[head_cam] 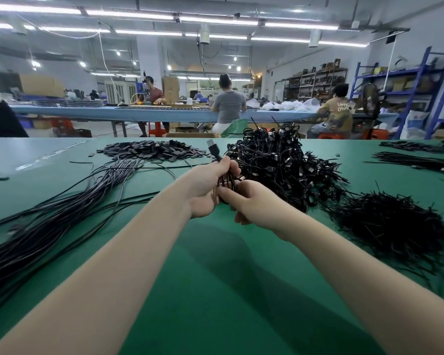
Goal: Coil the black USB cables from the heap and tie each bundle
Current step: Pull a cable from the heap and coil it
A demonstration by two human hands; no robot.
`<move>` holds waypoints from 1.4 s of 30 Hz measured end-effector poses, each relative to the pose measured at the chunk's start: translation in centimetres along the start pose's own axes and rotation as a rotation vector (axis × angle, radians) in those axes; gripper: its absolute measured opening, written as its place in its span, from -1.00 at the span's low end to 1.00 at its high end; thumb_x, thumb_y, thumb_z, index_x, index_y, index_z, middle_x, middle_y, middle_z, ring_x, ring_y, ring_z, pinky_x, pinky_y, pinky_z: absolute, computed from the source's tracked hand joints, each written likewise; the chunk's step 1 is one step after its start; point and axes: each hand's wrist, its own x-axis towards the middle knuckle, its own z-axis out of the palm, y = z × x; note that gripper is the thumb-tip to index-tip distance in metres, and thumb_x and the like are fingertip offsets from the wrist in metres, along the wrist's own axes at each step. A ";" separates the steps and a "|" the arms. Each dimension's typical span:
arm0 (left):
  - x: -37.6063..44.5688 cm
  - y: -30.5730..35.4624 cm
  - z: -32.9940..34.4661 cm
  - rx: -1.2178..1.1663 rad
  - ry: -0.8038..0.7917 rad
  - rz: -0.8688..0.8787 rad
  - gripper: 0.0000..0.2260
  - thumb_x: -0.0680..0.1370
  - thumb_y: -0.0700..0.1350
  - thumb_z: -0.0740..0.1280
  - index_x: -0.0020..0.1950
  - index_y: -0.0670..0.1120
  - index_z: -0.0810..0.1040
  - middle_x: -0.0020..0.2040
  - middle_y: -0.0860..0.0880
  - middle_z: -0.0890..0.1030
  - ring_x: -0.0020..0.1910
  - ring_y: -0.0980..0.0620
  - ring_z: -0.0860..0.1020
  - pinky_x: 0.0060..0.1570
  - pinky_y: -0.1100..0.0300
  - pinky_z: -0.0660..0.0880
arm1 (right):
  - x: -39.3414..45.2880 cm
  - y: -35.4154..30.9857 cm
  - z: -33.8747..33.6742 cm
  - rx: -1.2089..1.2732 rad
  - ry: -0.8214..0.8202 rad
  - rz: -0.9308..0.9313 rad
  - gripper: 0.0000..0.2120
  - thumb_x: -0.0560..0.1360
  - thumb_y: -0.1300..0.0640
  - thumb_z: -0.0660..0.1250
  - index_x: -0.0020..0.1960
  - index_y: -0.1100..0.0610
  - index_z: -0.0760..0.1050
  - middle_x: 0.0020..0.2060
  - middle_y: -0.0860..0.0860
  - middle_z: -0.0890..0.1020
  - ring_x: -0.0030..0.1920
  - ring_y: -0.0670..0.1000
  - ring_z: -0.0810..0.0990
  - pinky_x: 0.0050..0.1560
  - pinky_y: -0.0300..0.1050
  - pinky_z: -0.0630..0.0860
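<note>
Nearby, tied bundles, loose ties.

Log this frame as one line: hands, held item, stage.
left hand: grips coiled cable, USB plug sticking up | right hand: pinching coil | stage: coiling, tie not visible | twist ties: heap at right

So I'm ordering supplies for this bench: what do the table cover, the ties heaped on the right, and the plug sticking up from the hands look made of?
Table cover: looks like a green rubber or vinyl mat, with a soft sheen and no weave.
Ties: thin, stiff black strands that hold kinks, probably plastic-coated wire.
Plug: black moulded plastic, matte; its tip looks paler, possibly metal, but it's too blurred to say.
</note>
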 end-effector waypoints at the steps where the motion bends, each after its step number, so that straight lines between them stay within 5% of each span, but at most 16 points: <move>1: 0.2 -0.4 0.2 0.041 0.033 0.009 -0.70 0.68 -0.03 0.10 -0.18 -0.07 0.46 -0.20 -0.01 0.49 -0.26 0.03 0.45 -0.07 0.16 0.40 | 0.1 0.0 0.4 -0.103 0.034 -0.008 -0.66 0.59 -0.07 0.20 -0.10 0.21 0.45 -0.30 0.03 0.54 -0.38 -0.01 0.58 -0.36 -0.17 0.45; 5: 0.9 -2.4 1.2 0.240 0.208 0.050 -0.68 0.67 0.03 0.10 -0.23 -0.01 0.45 -0.21 0.03 0.48 -0.22 0.01 0.39 -0.21 0.16 0.32 | 0.1 0.4 1.3 -0.012 -0.013 0.092 -0.71 0.60 -0.02 0.13 -0.11 0.17 0.47 -0.21 0.09 0.61 -0.33 0.03 0.59 -0.41 -0.21 0.44; 9: 1.6 -4.1 0.8 0.304 0.216 0.073 -0.67 0.66 0.03 0.11 -0.24 0.01 0.49 -0.12 0.02 0.51 -0.08 -0.03 0.40 -0.09 0.13 0.32 | 0.3 1.2 1.3 0.088 -0.068 0.179 -0.79 0.60 0.05 0.15 -0.14 0.12 0.43 -0.28 -0.02 0.52 -0.33 -0.04 0.51 -0.41 -0.28 0.38; 11: 1.6 -4.4 0.7 0.245 0.216 0.040 -0.67 0.66 0.02 0.13 -0.24 0.01 0.52 -0.11 0.02 0.53 -0.09 0.00 0.43 -0.04 0.13 0.36 | 0.8 1.9 1.6 -0.211 -0.062 0.129 -0.78 0.62 0.07 0.11 -0.04 0.20 0.41 -0.26 0.06 0.49 -0.23 0.08 0.49 -0.28 -0.17 0.41; 15: 0.8 -5.0 0.0 0.297 0.188 0.042 -0.67 0.64 0.07 0.18 -0.21 0.02 0.62 -0.08 0.06 0.63 -0.15 0.08 0.56 -0.13 0.19 0.46 | 1.3 3.1 1.2 -0.881 0.030 0.094 -0.75 0.58 0.16 0.07 0.22 0.14 0.36 0.09 0.11 0.57 0.07 0.21 0.56 -0.07 0.00 0.36; 17: 0.6 -5.7 -0.9 0.574 0.234 0.211 -0.70 0.62 0.10 0.21 -0.14 0.01 0.64 -0.10 0.04 0.67 -0.17 0.06 0.62 -0.11 0.17 0.49 | 1.4 3.6 0.1 -0.922 0.014 0.183 -0.82 0.57 0.17 0.08 0.13 0.14 0.37 0.12 0.13 0.55 0.09 0.22 0.55 -0.06 0.00 0.34; 20: 0.7 -6.8 -2.1 1.386 0.438 0.660 -0.75 0.61 0.05 0.22 0.24 0.03 0.53 0.11 0.05 0.61 0.11 0.00 0.55 0.06 0.07 0.46 | 1.4 3.9 -1.3 -1.006 -0.148 0.183 -0.89 0.62 0.15 0.06 -0.02 0.13 0.34 0.06 0.14 0.54 -0.02 0.18 0.51 -0.05 -0.03 0.34; 23: 1.3 -7.9 -2.7 1.914 0.279 0.844 -0.65 0.64 -0.01 0.11 0.43 0.03 0.29 0.36 0.04 0.38 0.35 -0.01 0.35 0.20 0.09 0.27 | 1.3 3.4 -1.1 -0.934 -0.287 0.114 -0.74 0.65 0.18 0.01 0.16 0.25 0.42 0.09 0.22 0.53 0.02 0.19 0.52 -0.04 -0.03 0.40; 26: 0.9 -8.2 -2.8 2.023 0.219 1.027 -0.82 0.59 0.05 0.24 0.00 0.00 0.56 -0.15 0.05 0.59 -0.18 0.06 0.60 -0.13 0.16 0.41 | 0.9 2.8 -1.8 -0.822 -0.371 0.095 -0.73 0.63 0.17 -0.01 0.14 0.24 0.40 0.09 0.20 0.53 -0.01 0.15 0.49 0.09 0.06 0.45; 28: 0.7 -8.0 -2.6 2.054 0.223 1.094 -0.83 0.45 0.02 0.46 -0.24 -0.01 0.55 -0.38 0.06 0.53 -0.46 0.07 0.53 -0.36 0.21 0.39 | 0.3 2.3 -2.4 -0.908 -0.425 0.072 -0.75 0.65 0.09 -0.03 0.07 0.15 0.39 0.03 0.12 0.53 -0.04 0.12 0.49 0.09 0.08 0.44; 32: 0.6 -8.0 -1.8 2.008 0.209 1.009 -0.79 0.36 -0.03 0.53 -0.30 -0.04 0.52 -0.44 0.02 0.56 -0.52 0.03 0.53 -0.47 0.23 0.31 | 0.0 2.1 -4.1 -1.530 -0.279 -0.410 -0.81 0.64 0.12 0.00 -0.12 0.07 0.30 -0.20 -0.01 0.56 -0.20 0.09 0.55 0.13 0.05 0.31; 36: 0.6 -8.2 -1.1 1.751 0.140 0.783 -0.82 0.66 -0.06 0.06 0.02 -0.11 0.39 -0.03 -0.12 0.60 -0.10 -0.20 0.58 -0.26 0.09 0.21 | 0.2 2.5 -5.8 -1.687 0.030 -0.914 -0.88 0.51 0.19 0.17 -0.17 0.08 0.45 -0.35 -0.03 0.51 -0.33 0.05 0.50 0.02 -0.04 0.41; 38: 0.8 -8.5 -2.0 1.614 0.203 0.747 -0.84 0.66 -0.04 0.03 -0.04 -0.07 0.31 -0.07 -0.10 0.57 -0.10 -0.23 0.57 -0.26 0.08 0.22 | 0.7 2.9 -6.9 -1.704 0.125 -0.798 -0.72 0.56 0.14 0.10 0.23 0.12 0.43 -0.11 0.01 0.54 -0.09 0.06 0.52 0.15 0.00 0.35; 39: 0.9 -8.6 -2.8 1.555 0.244 0.699 -0.82 0.67 -0.01 0.02 -0.07 -0.05 0.26 -0.14 -0.06 0.53 -0.13 -0.23 0.55 -0.26 0.08 0.24 | 0.8 3.2 -7.7 -1.713 0.148 -0.601 -0.56 0.58 0.07 0.12 0.44 0.13 0.24 0.04 0.02 0.50 0.04 0.06 0.50 0.21 0.02 0.32; 40: 1.0 -8.6 -3.5 1.471 0.289 0.624 -0.78 0.67 0.01 0.00 -0.11 -0.05 0.23 -0.21 -0.01 0.47 -0.17 -0.21 0.52 -0.25 0.07 0.26 | 0.7 3.0 -8.9 -1.697 0.122 -0.314 -0.44 0.58 -0.02 0.16 0.51 0.13 0.08 0.13 0.02 0.47 0.13 0.06 0.47 0.23 0.03 0.31; 42: 1.3 -8.4 -4.6 1.267 0.385 0.484 -0.72 0.68 0.05 -0.02 -0.15 -0.06 0.24 -0.26 0.02 0.42 -0.22 -0.16 0.46 -0.24 0.06 0.28 | 0.1 2.5 -12.3 -1.587 -0.005 0.133 -0.54 0.55 -0.19 0.20 0.33 0.06 0.29 0.05 -0.04 0.51 0.08 0.03 0.50 0.21 0.05 0.39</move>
